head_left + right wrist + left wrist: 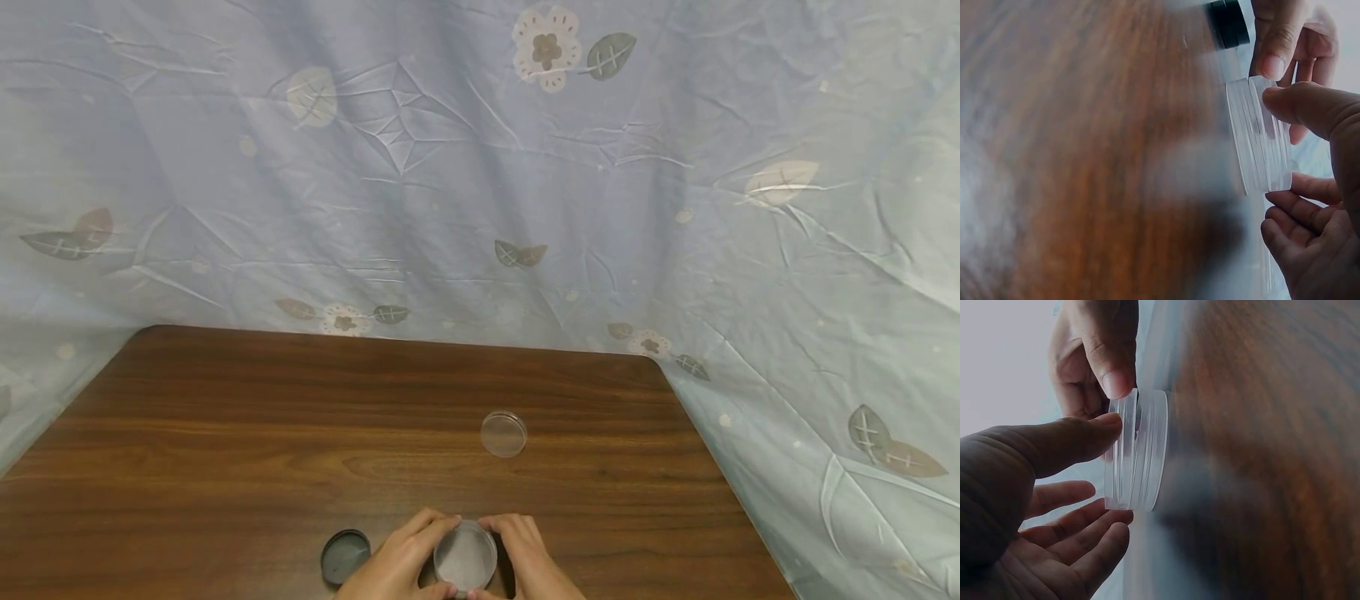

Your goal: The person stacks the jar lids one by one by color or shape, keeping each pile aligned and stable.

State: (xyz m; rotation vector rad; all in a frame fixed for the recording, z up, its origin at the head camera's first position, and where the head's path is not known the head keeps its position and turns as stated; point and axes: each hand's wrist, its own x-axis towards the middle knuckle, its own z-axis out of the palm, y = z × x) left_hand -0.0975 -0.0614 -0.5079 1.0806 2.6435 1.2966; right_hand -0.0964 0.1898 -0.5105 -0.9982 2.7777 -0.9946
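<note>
At the near edge of the brown table (225, 467), a clear round container (465, 557) is being held between a person's left hand (405, 557) and right hand (531, 562). Each hand is pinching its own side of the rim, fingertips lying at the far edge and thumb at the near edge. As the left wrist view is showing, the container is consisting of two ribbed pieces: an upper part (1121, 462) is sitting on a lower part (1152, 450), with a narrow dark wedge dividing them near the right thumb. From where I am standing, the work is seeming only partway along: the two parts are meeting but not lying flush, so joining or separating them is looking unfinished, and I am not managing to tell which of the two is under way. Whether the lower part is touching the wood is likewise remaining unclear. A dark round cap (346, 557) is lying just beside the left hand, and a clear disc (504, 434) is lying beyond the container; both are standing apart from it, and neither hand is gripping them.
</note>
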